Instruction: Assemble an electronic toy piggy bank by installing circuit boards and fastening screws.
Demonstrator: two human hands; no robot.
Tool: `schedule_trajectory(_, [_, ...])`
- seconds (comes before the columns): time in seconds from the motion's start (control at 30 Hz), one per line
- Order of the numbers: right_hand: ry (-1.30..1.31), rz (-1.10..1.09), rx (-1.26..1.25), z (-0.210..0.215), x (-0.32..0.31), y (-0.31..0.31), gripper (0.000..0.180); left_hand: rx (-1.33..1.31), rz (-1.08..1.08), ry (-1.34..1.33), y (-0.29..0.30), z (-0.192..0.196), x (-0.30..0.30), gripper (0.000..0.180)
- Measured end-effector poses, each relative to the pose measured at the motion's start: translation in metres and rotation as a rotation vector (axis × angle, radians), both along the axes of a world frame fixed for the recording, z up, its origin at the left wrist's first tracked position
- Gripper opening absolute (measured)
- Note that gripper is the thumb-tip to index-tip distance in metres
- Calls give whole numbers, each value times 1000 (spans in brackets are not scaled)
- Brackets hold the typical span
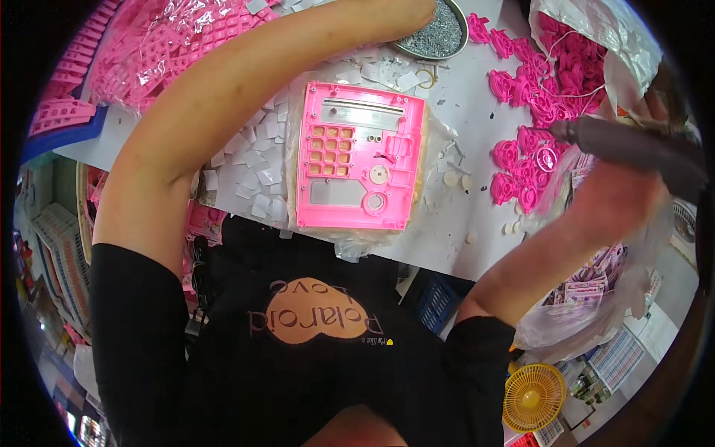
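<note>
Reaching toward the top centre of the frame, the left hand [406, 15] dips into a shallow metal dish [439, 36] filled with small grey screws; its fingers are bunched down among them, though whether they pinch anything cannot be told. Lower and to the right, the right hand [614, 201] appears blurred and wraps around a grey powered screwdriver [633, 145] whose tip points left, toward the middle of the frame. Between the two arms, at the centre, a pink plastic panel [360, 155] lies flat on a crumpled clear plastic bag on the white surface [462, 104]; the panel has a grid of small square button openings on its left part, a silver strip along its top edge, a rectangular window near its lower left and round holes lower down. Small white paper squares [246, 167] are scattered just left of the panel, beneath the left forearm. A heap of pink round parts [521, 160] spreads across the surface to the right of the panel, and more fill a clear bag [588, 45] in the upper right. Pink grid-like pieces in plastic wrap [160, 41] pile up in the upper left. A yellow fan grille [534, 397] sits at the lower right, below the surface edge.
</note>
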State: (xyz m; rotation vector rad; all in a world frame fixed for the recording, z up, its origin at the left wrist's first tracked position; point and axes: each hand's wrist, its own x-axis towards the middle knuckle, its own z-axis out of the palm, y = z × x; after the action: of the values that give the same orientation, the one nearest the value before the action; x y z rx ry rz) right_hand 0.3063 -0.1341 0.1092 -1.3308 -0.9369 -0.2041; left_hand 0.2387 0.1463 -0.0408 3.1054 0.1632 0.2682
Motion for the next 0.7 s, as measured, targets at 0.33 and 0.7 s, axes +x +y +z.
schedule_trajectory(0.33, [423, 794, -110, -33, -59, 45, 46, -428, -279, -247, -74, 51, -148, 13])
schedule_trajectory(0.7, [440, 921, 34, -33, -119, 30, 33, -989, -140, -270, -112, 42, -201, 12])
